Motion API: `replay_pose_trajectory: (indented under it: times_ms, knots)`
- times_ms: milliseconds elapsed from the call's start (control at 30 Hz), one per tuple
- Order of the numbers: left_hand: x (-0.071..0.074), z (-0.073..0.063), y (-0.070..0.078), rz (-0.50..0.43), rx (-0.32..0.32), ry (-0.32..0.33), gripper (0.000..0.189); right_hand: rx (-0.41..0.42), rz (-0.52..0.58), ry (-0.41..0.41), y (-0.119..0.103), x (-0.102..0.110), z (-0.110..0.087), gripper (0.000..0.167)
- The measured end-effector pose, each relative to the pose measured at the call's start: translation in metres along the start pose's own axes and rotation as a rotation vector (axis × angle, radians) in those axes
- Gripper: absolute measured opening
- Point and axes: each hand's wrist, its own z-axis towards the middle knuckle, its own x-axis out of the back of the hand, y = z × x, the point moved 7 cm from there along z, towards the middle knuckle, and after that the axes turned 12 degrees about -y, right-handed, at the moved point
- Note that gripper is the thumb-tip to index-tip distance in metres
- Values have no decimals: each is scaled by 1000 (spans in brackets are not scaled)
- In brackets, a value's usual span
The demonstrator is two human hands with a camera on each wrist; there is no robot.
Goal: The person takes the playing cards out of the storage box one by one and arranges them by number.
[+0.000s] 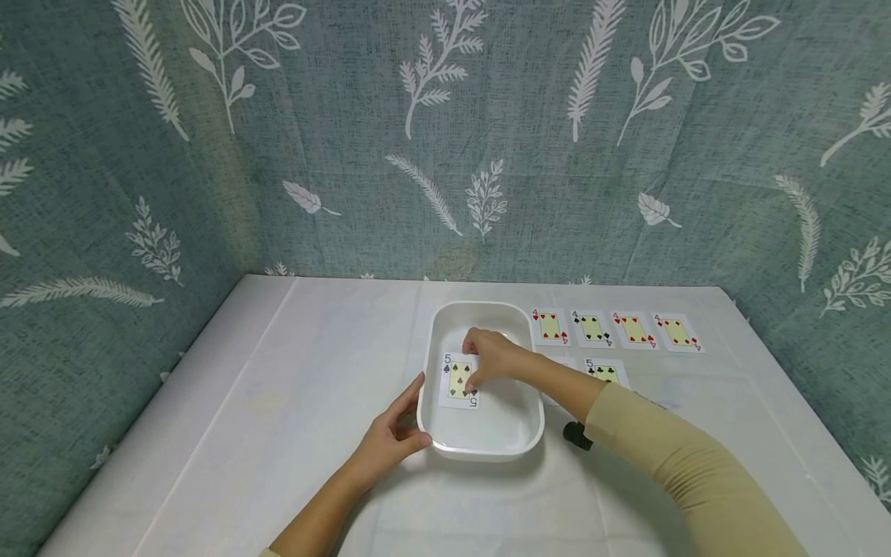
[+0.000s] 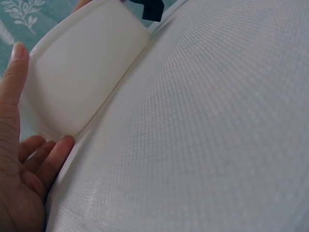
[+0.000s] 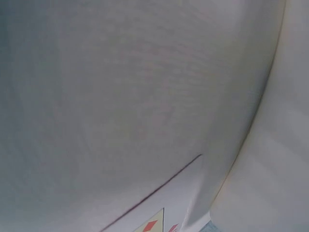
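A five of spades lies inside a white plastic tub, towards its left side. My right hand reaches in over the tub's right rim. Its thumb overlaps the card's face and the index fingertip comes to the top edge, with a gap between the two. My left hand rests against the tub's front-left side, fingers and thumb spread. In the left wrist view the thumb is up at the rim and the other fingers touch low on the outer wall. The right wrist view does not show the right hand.
Right of the tub, fours of several suits lie in a row, one a four of diamonds. Below them a five of clubs is partly covered by my sleeve. A small black object shows under the right forearm. Patterned fabric stands behind.
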Motion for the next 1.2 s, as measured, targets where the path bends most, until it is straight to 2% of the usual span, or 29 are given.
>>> replay_pose_trajectory:
  times_ms: [167,400,833,1200]
  knots:
    - [0,0,1,-2,-6,3,84,-9,40,13,0,1,-2,50]
    - [2,-1,0,-7,1,11,84,58,68,26,-3,4,-4,41]
    - [1,-1,1,2,3,12,84,103,142,-37,-8,13,-16,32]
    - [1,-1,1,1,23,14,84,238,256,-10,-8,29,-36,27]
